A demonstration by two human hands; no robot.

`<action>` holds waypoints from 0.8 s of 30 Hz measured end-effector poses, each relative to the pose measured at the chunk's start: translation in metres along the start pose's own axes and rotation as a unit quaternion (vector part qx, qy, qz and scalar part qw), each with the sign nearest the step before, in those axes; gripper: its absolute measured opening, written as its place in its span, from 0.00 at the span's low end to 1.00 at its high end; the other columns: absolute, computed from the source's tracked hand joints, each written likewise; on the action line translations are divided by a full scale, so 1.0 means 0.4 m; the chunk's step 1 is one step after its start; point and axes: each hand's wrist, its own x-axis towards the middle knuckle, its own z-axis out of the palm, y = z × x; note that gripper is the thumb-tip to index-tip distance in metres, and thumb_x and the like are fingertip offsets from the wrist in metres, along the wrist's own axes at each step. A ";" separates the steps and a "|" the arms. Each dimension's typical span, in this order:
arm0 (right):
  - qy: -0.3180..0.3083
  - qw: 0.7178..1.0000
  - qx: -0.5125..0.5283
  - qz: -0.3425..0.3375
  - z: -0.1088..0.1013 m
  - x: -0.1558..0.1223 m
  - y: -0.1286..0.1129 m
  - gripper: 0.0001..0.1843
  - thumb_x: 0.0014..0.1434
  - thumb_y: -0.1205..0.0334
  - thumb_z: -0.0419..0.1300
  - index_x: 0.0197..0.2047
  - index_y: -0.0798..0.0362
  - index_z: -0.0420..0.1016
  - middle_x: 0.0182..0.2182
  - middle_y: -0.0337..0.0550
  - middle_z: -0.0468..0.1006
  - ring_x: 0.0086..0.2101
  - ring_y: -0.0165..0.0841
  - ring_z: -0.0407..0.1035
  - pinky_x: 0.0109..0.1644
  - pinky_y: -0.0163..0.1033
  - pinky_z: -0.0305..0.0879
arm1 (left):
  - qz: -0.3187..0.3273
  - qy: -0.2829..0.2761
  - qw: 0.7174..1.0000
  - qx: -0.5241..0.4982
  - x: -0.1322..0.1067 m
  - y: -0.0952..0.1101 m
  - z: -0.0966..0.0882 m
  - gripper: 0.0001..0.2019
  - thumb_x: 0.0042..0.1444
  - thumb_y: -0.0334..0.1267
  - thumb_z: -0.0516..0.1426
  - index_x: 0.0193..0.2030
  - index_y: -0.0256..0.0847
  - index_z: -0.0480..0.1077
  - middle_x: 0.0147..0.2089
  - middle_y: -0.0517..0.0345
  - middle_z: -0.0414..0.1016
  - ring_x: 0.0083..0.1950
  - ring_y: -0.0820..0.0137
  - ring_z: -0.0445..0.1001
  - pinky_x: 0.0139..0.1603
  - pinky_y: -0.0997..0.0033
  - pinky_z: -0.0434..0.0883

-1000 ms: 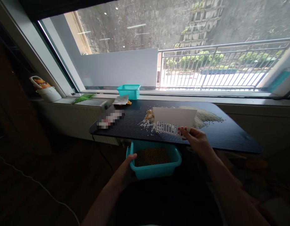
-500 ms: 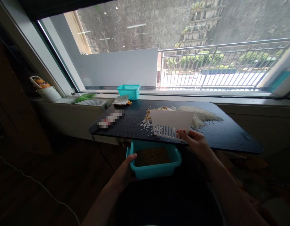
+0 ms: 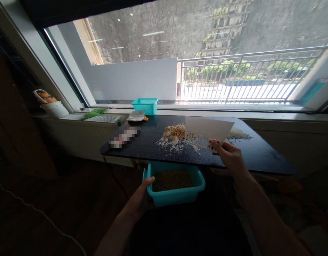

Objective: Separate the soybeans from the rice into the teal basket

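Observation:
My right hand (image 3: 229, 156) grips the lower corner of a white slotted plastic basket (image 3: 208, 132) held on edge on the black table (image 3: 259, 156). To its left lies a heap of yellow beans (image 3: 175, 131) with scattered white rice grains (image 3: 172, 146); a larger rice pile (image 3: 238, 134) shows behind the basket. My left hand (image 3: 141, 197) holds the left end of a teal tub (image 3: 177, 193) of brown beans, kept below the table's front edge.
A second teal tub (image 3: 145, 106) stands at the back by the window sill, with a crumpled packet (image 3: 136, 116) beside it. A blurred flat object (image 3: 124, 137) lies on the table's left. A white pot (image 3: 54, 108) sits on the radiator ledge. A cable (image 3: 33, 209) crosses the dark floor.
My right hand has carried the white basket to the right and back across the table, uncovering the yellow bean heap. The left hand and the teal tub stay in place.

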 end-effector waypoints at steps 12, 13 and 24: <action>-0.036 0.998 -0.040 -0.016 0.036 0.008 0.010 0.24 0.42 0.41 0.68 0.30 0.55 0.82 0.26 0.43 0.81 0.29 0.35 0.73 0.31 0.38 0.70 | -0.001 0.007 1.000 -0.006 -0.001 0.001 0.006 0.35 0.56 0.54 0.56 0.66 0.39 0.59 0.60 0.41 0.72 0.58 0.49 0.73 0.50 0.54 0.73; -0.033 0.998 -0.046 -0.029 0.039 -0.007 0.004 0.23 0.43 0.42 0.68 0.30 0.55 0.83 0.26 0.44 0.81 0.29 0.36 0.73 0.32 0.39 0.70 | -0.001 0.005 1.000 -0.007 -0.001 0.001 0.007 0.35 0.56 0.54 0.56 0.67 0.39 0.58 0.61 0.42 0.72 0.58 0.49 0.73 0.50 0.54 0.73; -0.135 0.978 -0.060 -0.144 0.145 -0.189 0.040 0.17 0.55 0.49 0.61 0.26 0.53 0.80 0.28 0.43 0.81 0.30 0.36 0.74 0.34 0.37 0.68 | 0.005 0.000 1.000 -0.006 -0.014 -0.001 0.006 0.37 0.58 0.53 0.55 0.70 0.40 0.53 0.60 0.42 0.73 0.58 0.51 0.73 0.49 0.55 0.73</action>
